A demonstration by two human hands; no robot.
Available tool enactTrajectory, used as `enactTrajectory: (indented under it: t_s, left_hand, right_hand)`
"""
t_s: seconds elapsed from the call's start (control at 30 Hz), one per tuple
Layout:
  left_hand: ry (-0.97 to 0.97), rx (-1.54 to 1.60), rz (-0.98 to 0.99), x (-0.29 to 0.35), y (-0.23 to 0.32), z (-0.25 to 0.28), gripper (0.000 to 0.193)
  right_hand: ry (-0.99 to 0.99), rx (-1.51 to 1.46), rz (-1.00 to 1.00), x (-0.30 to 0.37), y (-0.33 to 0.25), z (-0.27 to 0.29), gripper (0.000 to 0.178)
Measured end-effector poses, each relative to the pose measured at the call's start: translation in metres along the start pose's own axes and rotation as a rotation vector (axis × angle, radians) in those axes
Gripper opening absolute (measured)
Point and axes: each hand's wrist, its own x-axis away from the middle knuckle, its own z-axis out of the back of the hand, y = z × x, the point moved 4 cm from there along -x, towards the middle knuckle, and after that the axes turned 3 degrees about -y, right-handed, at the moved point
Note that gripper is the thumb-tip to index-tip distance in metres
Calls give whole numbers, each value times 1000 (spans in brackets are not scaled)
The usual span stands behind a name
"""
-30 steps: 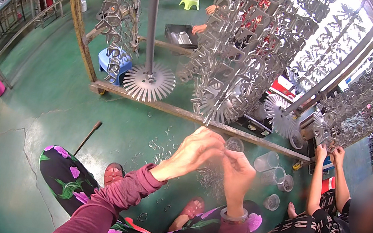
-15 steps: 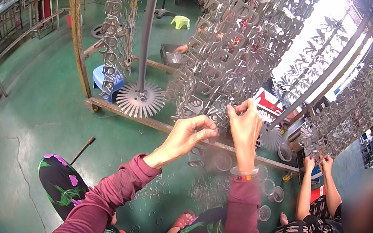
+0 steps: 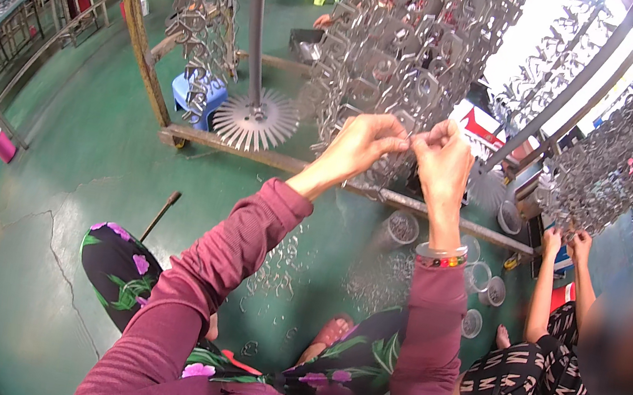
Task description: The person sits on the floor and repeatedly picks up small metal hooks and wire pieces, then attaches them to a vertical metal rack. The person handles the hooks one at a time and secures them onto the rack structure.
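Observation:
My left hand (image 3: 360, 150) and my right hand (image 3: 442, 169) are raised together at the lower part of a dense curtain of hanging metal pieces (image 3: 397, 51). Their fingertips almost meet. Thumb and fingers are pinched on both hands, but whatever they hold is too small to make out. The hanging pieces are flat, grey, looped plates linked in long strings by small hooks. Below my hands, small metal hooks (image 3: 279, 267) lie scattered on the green floor, with a heap of tiny metal bits (image 3: 374, 280) to their right.
A rusty rack bar (image 3: 281, 160) runs in front of me. Behind it are a slotted metal disc (image 3: 255, 121) on a pole and a blue stool (image 3: 200, 99). Clear cups (image 3: 493, 291) stand at right. A co-worker (image 3: 545, 365) sits there, handling other hanging strings (image 3: 628, 159). A rod (image 3: 161, 214) slants at left.
My left hand has risen and gone right, its fingertips meeting those of my right hand. The whole view has shifted slightly. The co-worker's hands stay at the strings.

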Motion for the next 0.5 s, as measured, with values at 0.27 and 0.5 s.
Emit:
enactTrajectory:
  t_s: [0.27, 0.5]
  left_hand:
    - [55, -142, 62, 1, -12, -13, 17]
    - [238, -206, -107, 18, -2, -8, 22]
  right_hand:
    - [3, -89, -45, 9, -3, 10, 15]
    - [86, -144, -3, 13, 3, 6, 20]
